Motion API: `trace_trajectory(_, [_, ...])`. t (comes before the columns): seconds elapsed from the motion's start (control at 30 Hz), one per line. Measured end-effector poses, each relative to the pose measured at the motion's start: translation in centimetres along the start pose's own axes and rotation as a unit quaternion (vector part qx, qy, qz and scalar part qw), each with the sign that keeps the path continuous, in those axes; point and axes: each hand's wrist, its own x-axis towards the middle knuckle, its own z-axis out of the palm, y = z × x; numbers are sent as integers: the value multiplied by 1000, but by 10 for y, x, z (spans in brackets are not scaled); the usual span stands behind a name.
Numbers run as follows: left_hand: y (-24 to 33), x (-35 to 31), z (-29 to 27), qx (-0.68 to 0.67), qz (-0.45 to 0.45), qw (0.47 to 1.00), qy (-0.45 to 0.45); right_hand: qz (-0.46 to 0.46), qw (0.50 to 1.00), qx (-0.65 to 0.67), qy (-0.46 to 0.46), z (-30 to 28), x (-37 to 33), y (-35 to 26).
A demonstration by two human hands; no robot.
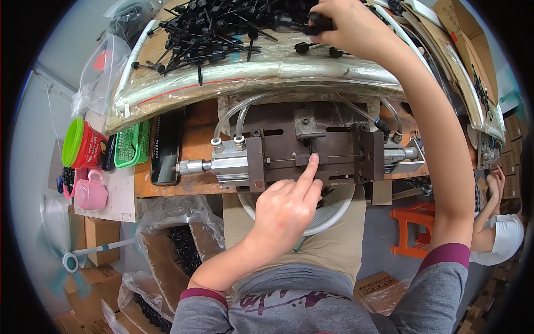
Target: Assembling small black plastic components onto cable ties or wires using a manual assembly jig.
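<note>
My left hand (289, 209) is over the middle of a dark metal fixture (278, 146) with a silver air cylinder at each end. Its index finger stretches out, tip against a small metal block (302, 160); the other fingers curl loosely, and nothing shows in them. Beyond the fixture, my right hand (353, 30) reaches across a plastic-wrapped tray (250, 75) heaped with black stemmed plastic parts (206, 33). Thumb and fingers close on a black plastic part (320, 23) at the pile's right side; part of it is hidden by the hand.
Clear air hoses (229, 114) loop from the cylinders. On the left are a black phone-like slab (167, 147), a green basket (139, 146) and a pink cup (90, 192). A white basin (334, 221) lies below the fixture. An orange stool (409, 228) and another person (498, 234) are right.
</note>
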Motion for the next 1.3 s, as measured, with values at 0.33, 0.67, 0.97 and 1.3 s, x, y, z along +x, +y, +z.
trace_trajectory(0.33, [1, 3, -13, -35, -26, 998, -42, 316, 738, 576, 154, -34, -27, 1])
trace_trajectory(0.67, [-11, 49, -47, -351, -134, 910, 177, 266, 597, 749, 104, -35, -100, -59])
trace_trajectory(0.97, [-4, 32, -50, -271, -1, 960, 71, 342, 520, 782, -26, -21, -155, -113])
trace_trajectory(1.3, [3, -7, -19, -119, -26, 991, 47, 390, 592, 699, 94, -23, -177, -111])
